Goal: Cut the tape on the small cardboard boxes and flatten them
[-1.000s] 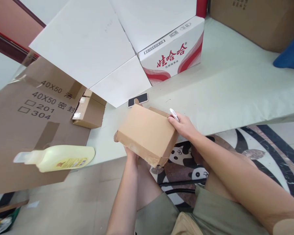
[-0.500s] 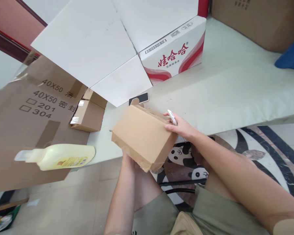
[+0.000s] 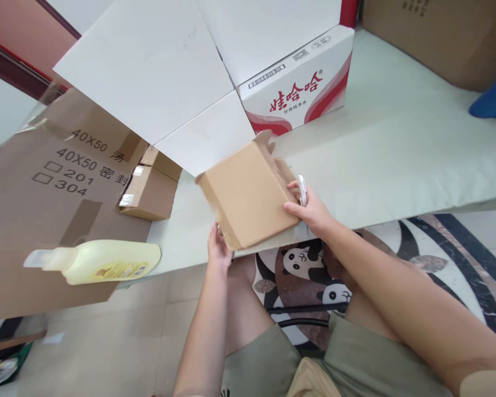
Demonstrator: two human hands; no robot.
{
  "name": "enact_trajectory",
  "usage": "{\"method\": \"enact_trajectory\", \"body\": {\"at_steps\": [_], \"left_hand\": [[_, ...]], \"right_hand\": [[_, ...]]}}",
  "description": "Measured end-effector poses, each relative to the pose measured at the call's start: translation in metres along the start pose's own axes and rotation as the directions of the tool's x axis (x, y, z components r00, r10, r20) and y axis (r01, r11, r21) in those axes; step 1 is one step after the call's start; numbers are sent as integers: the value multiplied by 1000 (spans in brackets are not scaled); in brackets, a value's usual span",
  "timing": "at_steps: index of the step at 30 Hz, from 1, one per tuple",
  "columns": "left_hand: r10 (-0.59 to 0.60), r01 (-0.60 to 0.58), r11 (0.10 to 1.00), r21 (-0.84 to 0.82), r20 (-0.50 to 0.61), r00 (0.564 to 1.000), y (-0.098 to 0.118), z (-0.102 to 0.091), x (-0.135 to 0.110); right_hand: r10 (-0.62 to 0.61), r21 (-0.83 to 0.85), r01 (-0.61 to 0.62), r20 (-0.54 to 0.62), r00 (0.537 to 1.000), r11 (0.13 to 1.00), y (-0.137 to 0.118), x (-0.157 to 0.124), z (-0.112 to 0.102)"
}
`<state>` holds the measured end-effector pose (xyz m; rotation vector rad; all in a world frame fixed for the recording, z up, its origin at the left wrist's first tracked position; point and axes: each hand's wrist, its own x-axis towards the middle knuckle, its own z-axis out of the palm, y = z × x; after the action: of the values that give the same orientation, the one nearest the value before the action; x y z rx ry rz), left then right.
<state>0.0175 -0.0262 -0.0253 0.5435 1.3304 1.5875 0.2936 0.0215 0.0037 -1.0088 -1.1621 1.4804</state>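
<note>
A plain brown cardboard box [image 3: 248,193] is tilted over the front edge of the table, between my two hands. At its lower left corner, my left hand [image 3: 220,251] holds the edge, some fingers hidden behind the cardboard. My right hand [image 3: 313,212] grips the right side with the thumb on the top face. Tucked in the same hand is a small white handheld tool [image 3: 302,191], whose exact kind I cannot make out. Torn, loose flaps stick out along the box's upper right side.
White cartons [image 3: 206,129] and a red-and-white water carton [image 3: 300,94] stand behind on the pale table cover [image 3: 397,149]. Leftward are a smaller brown box [image 3: 151,190], a pale yellow bottle [image 3: 111,262] and a large printed carton [image 3: 28,220]. A blue object [image 3: 494,99] lies far right.
The box has turned and lifted slightly away from me, its torn flap now pointing up and back. It hides the phone seen earlier on the table. More of my left hand shows.
</note>
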Motion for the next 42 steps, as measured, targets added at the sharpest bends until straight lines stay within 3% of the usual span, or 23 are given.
{"method": "enact_trajectory", "body": {"at_steps": [4, 10, 15, 20, 22, 26, 31, 37, 42], "left_hand": [[19, -19, 1000, -12, 51, 999, 9, 13, -5], [63, -70, 997, 25, 214, 975, 31, 47, -17], [152, -158, 986, 48, 111, 982, 33, 59, -17], [309, -293, 936, 197, -53, 950, 25, 45, -21], [309, -255, 901, 351, -105, 945, 23, 36, -26], [163, -49, 855, 516, -178, 970, 22, 24, -38], [130, -17, 832, 555, -165, 978, 18, 23, -40], [104, -3, 757, 653, -116, 988, 11, 17, -32], [85, 37, 615, 788, -113, 990, 10, 17, -32]], "right_hand": [[-185, -225, 147, -157, 970, 963, -2, -2, -2], [-340, -355, 295, -70, 938, 887, -8, -9, -5], [-244, -354, 209, -57, 968, 912, -11, -7, -9], [-174, -388, 149, -29, 984, 909, -14, -7, -10], [-155, -377, 144, 2, 988, 915, -14, -7, -10], [-76, -457, 57, -23, 997, 888, -13, -5, -9], [11, -624, -39, -49, 999, 780, -8, 0, -9], [224, -815, -175, -57, 973, 552, 5, 0, -11], [196, -896, -157, -80, 977, 416, 0, -1, -7]]}}
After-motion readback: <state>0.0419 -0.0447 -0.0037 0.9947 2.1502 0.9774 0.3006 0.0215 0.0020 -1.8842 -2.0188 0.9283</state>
